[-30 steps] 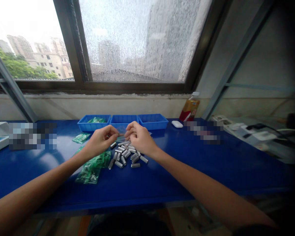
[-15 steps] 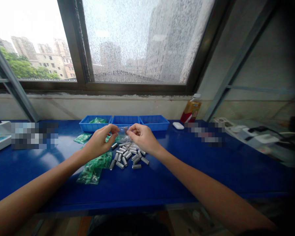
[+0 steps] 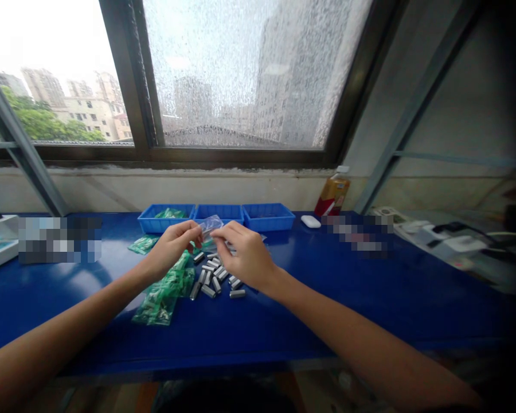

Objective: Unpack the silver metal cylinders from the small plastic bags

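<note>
A small clear plastic bag (image 3: 211, 223) is held up between my two hands, over the table. My left hand (image 3: 177, 242) pinches its left side with thumb and fingers. On the other side, my right hand (image 3: 247, 252) has its fingertips closed on the bag's lower right edge. Several short silver metal cylinders (image 3: 207, 291) lie loose below the hands, partly covered by the right one. Green plastic packets (image 3: 165, 295) are heaped under and in front of my left wrist, and another green packet (image 3: 143, 244) lies beyond it.
Three blue trays (image 3: 269, 222) stand in a row at the back, the left one with green packets (image 3: 171, 213). A white case (image 3: 311, 221) and a drink bottle (image 3: 333, 192) are to their right. Power strips with plugs (image 3: 456, 244) lie far right, another white unit (image 3: 2, 246) far left.
The clear bag has come up higher between my hands. My right hand has turned and shifted slightly, now covering more of the metal cylinders; my left fingers have closed onto the bag.
</note>
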Tool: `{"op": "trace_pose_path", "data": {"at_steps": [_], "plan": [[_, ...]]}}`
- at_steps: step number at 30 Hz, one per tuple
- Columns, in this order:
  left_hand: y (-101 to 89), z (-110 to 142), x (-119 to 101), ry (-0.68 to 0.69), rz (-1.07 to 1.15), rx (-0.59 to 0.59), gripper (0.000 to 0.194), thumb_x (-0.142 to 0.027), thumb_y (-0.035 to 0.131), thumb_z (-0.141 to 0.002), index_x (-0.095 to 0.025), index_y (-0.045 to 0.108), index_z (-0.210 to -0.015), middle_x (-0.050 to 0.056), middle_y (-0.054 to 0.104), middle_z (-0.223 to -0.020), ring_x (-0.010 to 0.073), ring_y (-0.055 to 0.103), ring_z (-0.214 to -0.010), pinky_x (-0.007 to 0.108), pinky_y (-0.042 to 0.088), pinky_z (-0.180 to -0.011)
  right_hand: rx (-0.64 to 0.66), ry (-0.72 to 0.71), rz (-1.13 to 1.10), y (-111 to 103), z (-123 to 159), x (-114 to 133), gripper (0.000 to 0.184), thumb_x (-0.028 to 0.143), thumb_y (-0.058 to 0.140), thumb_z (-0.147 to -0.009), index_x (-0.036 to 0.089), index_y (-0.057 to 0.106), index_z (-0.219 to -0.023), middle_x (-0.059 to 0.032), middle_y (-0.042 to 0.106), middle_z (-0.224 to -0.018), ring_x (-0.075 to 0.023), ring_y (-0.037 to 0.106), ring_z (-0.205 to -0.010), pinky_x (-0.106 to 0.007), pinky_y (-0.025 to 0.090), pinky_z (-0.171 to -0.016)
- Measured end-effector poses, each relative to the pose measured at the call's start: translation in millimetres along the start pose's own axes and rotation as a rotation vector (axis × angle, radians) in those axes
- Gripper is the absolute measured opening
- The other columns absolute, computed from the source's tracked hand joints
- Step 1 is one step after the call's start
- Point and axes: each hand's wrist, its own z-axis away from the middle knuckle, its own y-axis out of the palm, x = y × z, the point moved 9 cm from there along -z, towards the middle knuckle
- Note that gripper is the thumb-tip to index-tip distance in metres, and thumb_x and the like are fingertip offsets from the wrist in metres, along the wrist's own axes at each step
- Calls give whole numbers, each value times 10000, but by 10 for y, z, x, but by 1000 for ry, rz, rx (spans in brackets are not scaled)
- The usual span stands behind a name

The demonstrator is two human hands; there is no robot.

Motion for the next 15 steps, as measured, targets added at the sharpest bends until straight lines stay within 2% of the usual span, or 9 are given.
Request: {"op": "trace_pose_path", "data": {"at_steps": [2,4,7,9,11,13,15], "plan": [[-109,41,-221,217,-284,-121,195,-276,448,-835,-154,534,-710,20,541,-692,129,505,-658,248,402,-588,-22,142,-102,1,-10,-135,196,264,463,-841,164,631,-826,-51,624,-789,-151,564,-746,-263,427,-688],[-161,143,-460,452,-520,-241,100,-216,492,-807,-160,559,-759,33,565,-756,137,515,-716,265,417,-647,6,346,-252,67,7,-320,350,410,429,-857,147,640,-760,-41,606,-667,-135,548,-623,-253,414,-590],[-171,277,-647,672,-673,-319,59,-158,526,-784,-174,572,-817,36,572,-804,139,526,-753,275,438,-692,99,595,-580,253,71,-481,561,574,328,-846,128,636,-702,-29,553,-531,-106,496,-480,-233,366,-475],[-141,316,-676,743,-731,-304,88,-144,537,-782,-188,579,-845,34,564,-821,136,523,-751,274,445,-689,128,678,-771,342,97,-496,567,591,331,-834,127,625,-694,-22,532,-503,-92,466,-434,-222,337,-436],[-68,338,-666,800,-771,-247,121,-136,542,-783,-201,585,-875,38,552,-853,135,510,-756,271,445,-681,119,710,-857,367,104,-498,457,521,402,-826,137,603,-679,-10,523,-503,-85,445,-415,-216,319,-418],[21,327,-618,812,-793,-163,158,-128,528,-792,-212,587,-913,50,538,-914,142,501,-794,273,445,-688,71,705,-818,313,94,-516,299,390,471,-799,149,576,-657,4,513,-509,-85,436,-416,-213,317,-416],[75,283,-551,768,-795,-101,170,-142,512,-806,-210,586,-943,66,523,-974,160,497,-861,294,448,-726,-51,632,-627,95,49,-540,207,300,486,-769,159,555,-634,12,502,-510,-90,437,-431,-216,327,-427]]}}
